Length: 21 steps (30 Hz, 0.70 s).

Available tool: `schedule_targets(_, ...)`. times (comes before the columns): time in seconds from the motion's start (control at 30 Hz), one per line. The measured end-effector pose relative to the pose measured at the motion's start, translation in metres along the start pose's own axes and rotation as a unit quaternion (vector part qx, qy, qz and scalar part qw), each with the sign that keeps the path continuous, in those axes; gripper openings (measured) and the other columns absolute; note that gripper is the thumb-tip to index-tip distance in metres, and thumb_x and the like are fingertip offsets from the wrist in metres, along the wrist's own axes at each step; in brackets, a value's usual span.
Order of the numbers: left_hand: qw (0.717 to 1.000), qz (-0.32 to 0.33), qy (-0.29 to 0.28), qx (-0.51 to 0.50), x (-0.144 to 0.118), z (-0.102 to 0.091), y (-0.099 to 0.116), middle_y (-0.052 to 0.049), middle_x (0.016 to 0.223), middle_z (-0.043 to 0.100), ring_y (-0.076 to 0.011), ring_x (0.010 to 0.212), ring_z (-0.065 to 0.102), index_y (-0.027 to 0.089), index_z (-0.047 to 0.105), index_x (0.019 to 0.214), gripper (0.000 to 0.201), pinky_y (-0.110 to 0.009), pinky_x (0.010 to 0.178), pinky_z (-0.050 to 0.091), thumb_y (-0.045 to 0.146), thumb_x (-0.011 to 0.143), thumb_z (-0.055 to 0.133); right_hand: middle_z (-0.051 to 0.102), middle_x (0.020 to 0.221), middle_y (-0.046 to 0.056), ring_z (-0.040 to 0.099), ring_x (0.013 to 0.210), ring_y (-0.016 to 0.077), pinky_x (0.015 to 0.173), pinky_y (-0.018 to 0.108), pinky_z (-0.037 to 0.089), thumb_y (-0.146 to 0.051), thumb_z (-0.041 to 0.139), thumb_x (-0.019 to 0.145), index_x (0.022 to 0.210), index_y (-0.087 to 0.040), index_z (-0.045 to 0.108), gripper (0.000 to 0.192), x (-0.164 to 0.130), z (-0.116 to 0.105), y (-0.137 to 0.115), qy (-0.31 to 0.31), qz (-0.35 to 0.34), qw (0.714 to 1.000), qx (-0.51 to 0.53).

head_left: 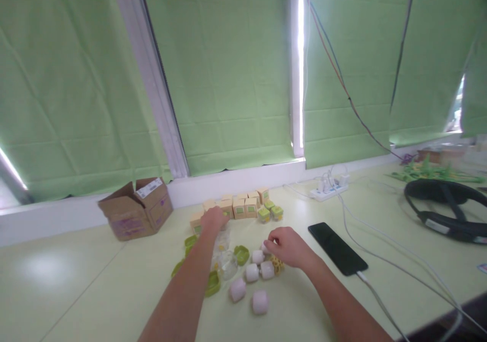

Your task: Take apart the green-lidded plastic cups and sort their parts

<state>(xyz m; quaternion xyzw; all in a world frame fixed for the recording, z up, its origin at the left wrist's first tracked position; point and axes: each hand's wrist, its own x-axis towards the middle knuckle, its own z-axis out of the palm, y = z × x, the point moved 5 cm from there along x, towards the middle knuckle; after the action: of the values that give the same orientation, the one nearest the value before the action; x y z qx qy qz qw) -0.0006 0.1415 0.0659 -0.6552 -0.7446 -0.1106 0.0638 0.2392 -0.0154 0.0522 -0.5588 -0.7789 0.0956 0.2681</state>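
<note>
My left hand (pixel 213 219) reaches in at the front of the small tan boxes (pixel 239 209), its fingers mostly hidden from me. Below it lie clear plastic pieces (pixel 228 266) and green trays (pixel 212 284), partly covered by my forearm. My right hand (pixel 287 245) has its fingers pinched at a pale pink cylinder (pixel 265 248), which they partly cover. Several similar white-pink cylinders (pixel 260 302) stand or lie nearer to me. A bunch of yellow pieces (pixel 277 265) lies just under the right hand.
Small green-lidded containers (pixel 264 215) stand beside the boxes. An opened cardboard box (pixel 139 210) is at the back left. To the right are a black phone (pixel 338 248) on a cable, a white power strip (pixel 329 192) and a black headset (pixel 449 220).
</note>
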Motion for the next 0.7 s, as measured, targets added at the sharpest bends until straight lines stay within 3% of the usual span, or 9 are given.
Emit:
schedule_targets(0.17, 0.999, 0.033, 0.038, -0.02, -0.006, -0.03, 0.007, -0.02, 0.097, 0.067, -0.0322, 0.091, 0.062, 0.013, 0.064, 0.095, 0.05, -0.035, 0.071, 0.046, 0.055, 0.07, 0.053, 0.064, 0.075, 0.004, 0.052, 0.071, 0.0139, 0.063, 0.022, 0.031, -0.036, 0.046, 0.084, 0.07, -0.017, 0.066, 0.031, 0.001, 0.0, 0.0, 0.002, -0.004, 1.0, 0.005)
schedule_targets(0.3, 0.993, 0.082, 0.069, -0.051, -0.027, -0.056, 0.017, -0.015, 0.097, 0.066, -0.0289, 0.09, 0.06, 0.015, 0.061, 0.099, 0.048, -0.033, 0.073, 0.044, 0.053, 0.071, 0.053, 0.064, 0.072, 0.004, 0.051, 0.067, 0.013, 0.06, 0.022, 0.03, -0.037, 0.046, 0.084, 0.069, -0.017, 0.065, 0.032, 0.0, 0.0, -0.001, 0.01, -0.003, 1.0, 0.016)
schedule_targets(0.5, 0.973, 0.178, 0.091, -0.119, -0.088, -0.079, 0.025, -0.006, 0.1, 0.063, -0.0201, 0.09, 0.058, 0.02, 0.057, 0.105, 0.039, -0.027, 0.079, 0.043, 0.038, 0.071, 0.059, 0.061, 0.066, 0.003, 0.05, 0.064, 0.0127, 0.06, 0.022, 0.03, -0.036, 0.045, 0.085, 0.066, -0.017, 0.064, 0.033, -0.002, -0.004, -0.007, 0.027, -0.018, 0.999, 0.035)
schedule_targets(0.57, 0.95, 0.213, 0.092, -0.206, -0.111, -0.082, 0.024, -0.005, 0.1, 0.062, -0.0198, 0.09, 0.057, 0.019, 0.056, 0.106, 0.039, -0.028, 0.08, 0.043, 0.03, 0.068, 0.061, 0.06, 0.064, 0.002, 0.049, 0.062, 0.0123, 0.059, 0.022, 0.03, -0.035, 0.045, 0.085, 0.065, -0.017, 0.063, 0.033, -0.003, -0.007, -0.012, 0.035, -0.03, 0.998, 0.048)
schedule_targets(0.7, 0.926, 0.24, 0.045, -0.287, -0.153, -0.08, 0.023, -0.004, 0.101, 0.061, -0.0202, 0.092, 0.056, 0.019, 0.057, 0.103, 0.036, -0.032, 0.082, 0.044, 0.025, 0.068, 0.061, 0.053, 0.061, -0.001, 0.046, 0.059, 0.011, 0.056, 0.022, 0.029, -0.035, 0.046, 0.086, 0.07, -0.017, 0.062, 0.029, -0.007, -0.011, -0.027, 0.048, -0.083, 0.989, 0.109)
